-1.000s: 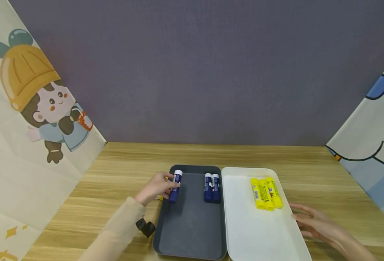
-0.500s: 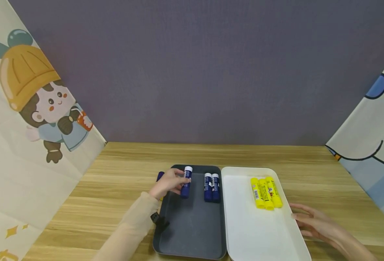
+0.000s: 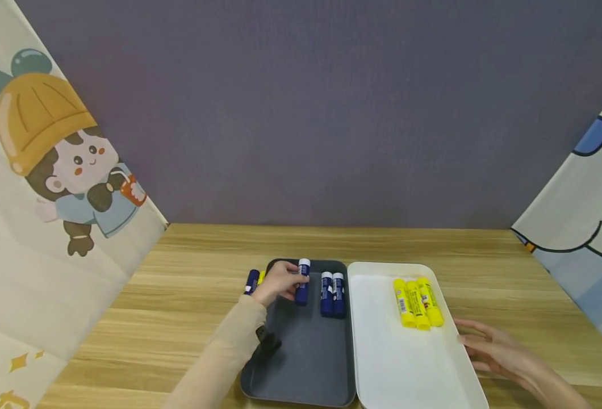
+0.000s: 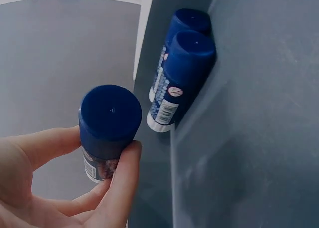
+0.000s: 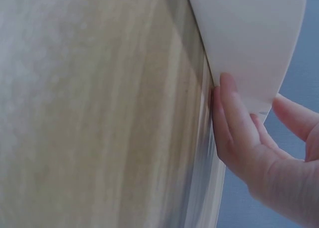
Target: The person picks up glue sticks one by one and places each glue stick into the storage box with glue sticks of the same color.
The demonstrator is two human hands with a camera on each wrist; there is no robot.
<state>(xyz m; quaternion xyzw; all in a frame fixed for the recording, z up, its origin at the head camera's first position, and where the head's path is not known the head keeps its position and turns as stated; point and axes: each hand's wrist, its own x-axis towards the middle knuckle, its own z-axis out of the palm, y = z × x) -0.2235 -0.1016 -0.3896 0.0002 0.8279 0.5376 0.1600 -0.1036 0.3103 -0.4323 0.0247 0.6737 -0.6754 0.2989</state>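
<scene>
Over the far part of the dark tray [image 3: 306, 366], the left hand [image 3: 278, 284] keeps no gap in its grip: thumb and fingers pinch a blue glue stick [image 3: 302, 287], white end pointing away. Just right, two blue sticks [image 3: 327, 298] lie side by side near the tray's right wall, between the held stick and the white tray [image 3: 408, 363]. Three yellow sticks [image 3: 417, 305] lie there. The right hand [image 3: 495, 347] touches that tray's outer right side, fingers nearly straight, thumb apart. Left of the dark tray, partly hidden behind the left hand, another blue stick [image 3: 252, 279] and something yellow [image 3: 261, 276] lie on the tabletop [image 3: 199, 272].
</scene>
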